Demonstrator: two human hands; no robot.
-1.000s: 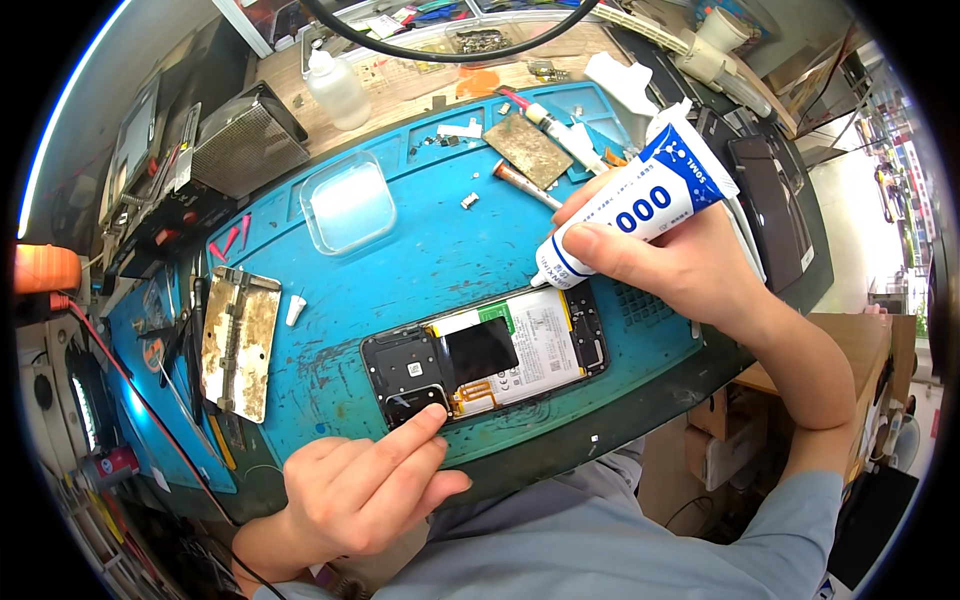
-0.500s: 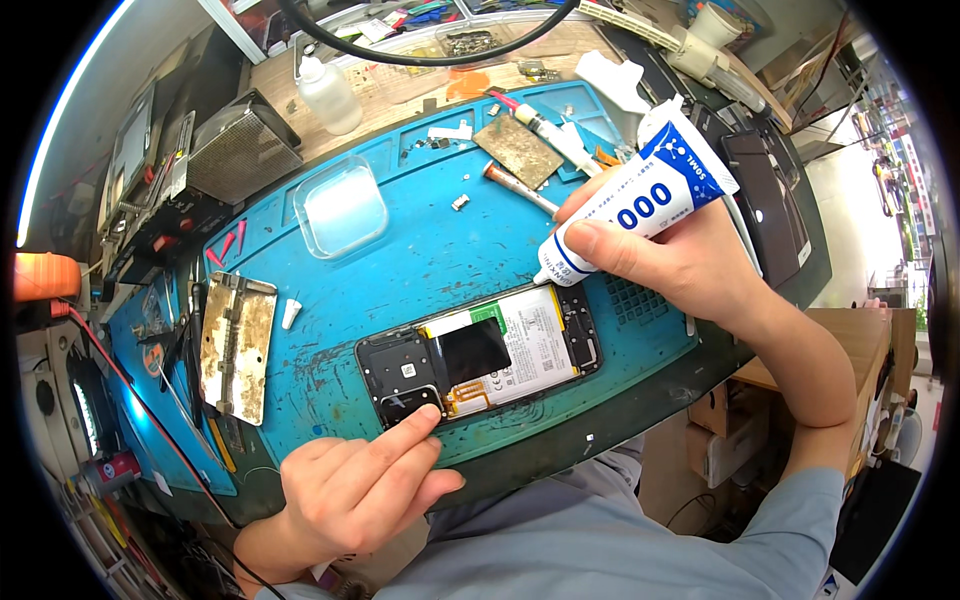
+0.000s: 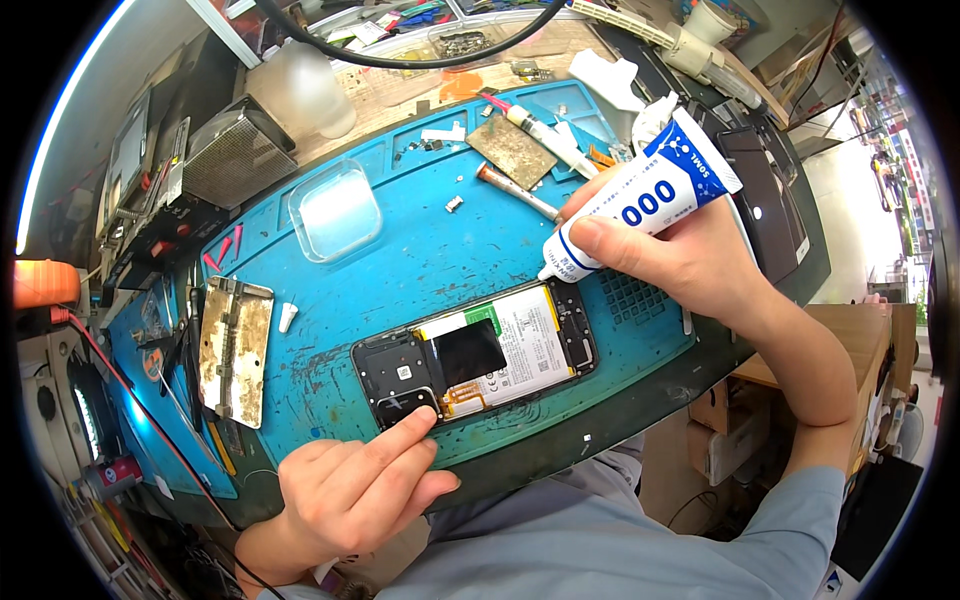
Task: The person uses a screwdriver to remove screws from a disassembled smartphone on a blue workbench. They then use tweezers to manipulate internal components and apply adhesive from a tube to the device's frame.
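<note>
An opened phone (image 3: pixel 535 340) lies on the blue work mat (image 3: pixel 400 270), its battery and inner frame showing. With the index finger stretched out, my left hand (image 3: pixel 350 485) touches the phone's near left edge; its other fingers are loosely curled and hold nothing. My right hand (image 3: pixel 665 245) is wrapped round a white and blue glue tube (image 3: pixel 655 190). The tube tilts down to the left, its nozzle at the phone's far right corner; whether the tip touches cannot be made out. A small white cap (image 3: pixel 288 317) rests on the mat left of the phone.
A clear plastic box (image 3: pixel 336 210) stands behind the phone. Farther back are a worn metal plate (image 3: pixel 511 152), a syringe (image 3: pixel 550 140) and a blurred white bottle (image 3: pixel 320 95). A metal holder (image 3: pixel 236 350) and tweezers lie at the left, with a red cable (image 3: pixel 130 400) beyond.
The view has shifted slightly, moving the phone and mat a little left in the picture. Both hands keep nearly the same pose, the glue tube still at the phone's corner.
</note>
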